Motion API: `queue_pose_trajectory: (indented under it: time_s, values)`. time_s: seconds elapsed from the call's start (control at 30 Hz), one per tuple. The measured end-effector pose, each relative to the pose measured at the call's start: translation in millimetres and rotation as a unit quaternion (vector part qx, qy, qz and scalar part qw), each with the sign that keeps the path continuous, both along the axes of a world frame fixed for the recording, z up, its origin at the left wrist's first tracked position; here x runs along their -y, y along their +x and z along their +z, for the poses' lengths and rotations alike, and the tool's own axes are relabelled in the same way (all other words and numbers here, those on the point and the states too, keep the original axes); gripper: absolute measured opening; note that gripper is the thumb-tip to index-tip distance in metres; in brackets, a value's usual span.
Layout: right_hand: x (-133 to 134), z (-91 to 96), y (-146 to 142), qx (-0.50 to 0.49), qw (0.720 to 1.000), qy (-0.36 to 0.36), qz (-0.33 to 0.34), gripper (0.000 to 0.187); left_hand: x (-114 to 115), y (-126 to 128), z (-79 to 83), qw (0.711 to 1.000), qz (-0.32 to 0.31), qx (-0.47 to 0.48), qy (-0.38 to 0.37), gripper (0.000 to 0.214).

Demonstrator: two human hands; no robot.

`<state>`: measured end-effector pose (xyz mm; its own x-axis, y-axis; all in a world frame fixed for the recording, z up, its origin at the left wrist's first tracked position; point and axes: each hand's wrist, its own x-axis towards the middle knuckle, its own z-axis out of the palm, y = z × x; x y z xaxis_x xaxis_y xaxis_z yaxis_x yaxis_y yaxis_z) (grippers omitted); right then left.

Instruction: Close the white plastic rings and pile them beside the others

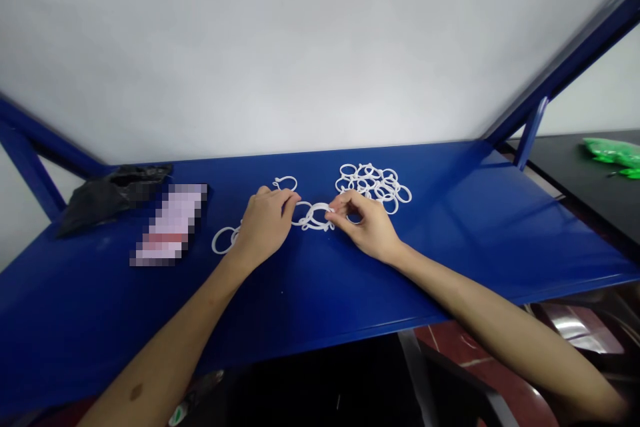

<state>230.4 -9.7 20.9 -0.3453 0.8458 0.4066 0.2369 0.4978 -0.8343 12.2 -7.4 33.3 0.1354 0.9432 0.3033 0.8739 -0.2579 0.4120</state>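
Note:
Several white curtain rings (319, 225), each with a small eyelet, overlap in a row between my hands. My left hand (264, 221) is closed, thumb and forefinger pinching the edge of the ring at the left end of this row. At the other end, my right hand (369, 225) pinches a ring between thumb and fingertips. One loose curtain ring (296, 181) lies just beyond my left fingers. More white rings (214, 241) show left of my left wrist, partly covered by it. Behind my right hand is a loose pile of curtain rings (399, 188).
Everything lies on a blue metal table (320, 300) against a pale wall. A black plastic bag (105, 197) and a pixelated pinkish packet-like object (173, 220) are at the left. Blue frame bars (533, 130) rise at both ends. A green bag (613, 152) rests on a dark surface at right.

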Motion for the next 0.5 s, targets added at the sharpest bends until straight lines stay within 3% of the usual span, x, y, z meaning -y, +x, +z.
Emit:
queue_pose_trajectory:
  time_s: [0.13,0.27,0.37,0.5]
  values:
    - [2,2.4,-1,-0.013,1.000,0.006,-0.001,0.020,5,3,2.3,0.995,-0.070,0.021,0.063,0.042]
    - [2,3.7,0,-0.020,1.000,-0.003,0.007,0.023,12,8,7.1,0.984,-0.166,0.056,-0.012,0.039]
    - [1,1.0,0,-0.042,0.999,-0.013,0.021,0.022,13,9,3.1,0.986,-0.149,0.051,-0.058,0.037]
    - [-2,-3.0,0,-0.072,0.997,-0.028,0.010,0.024,9,6,-4.9,0.990,-0.133,0.018,-0.046,0.041]
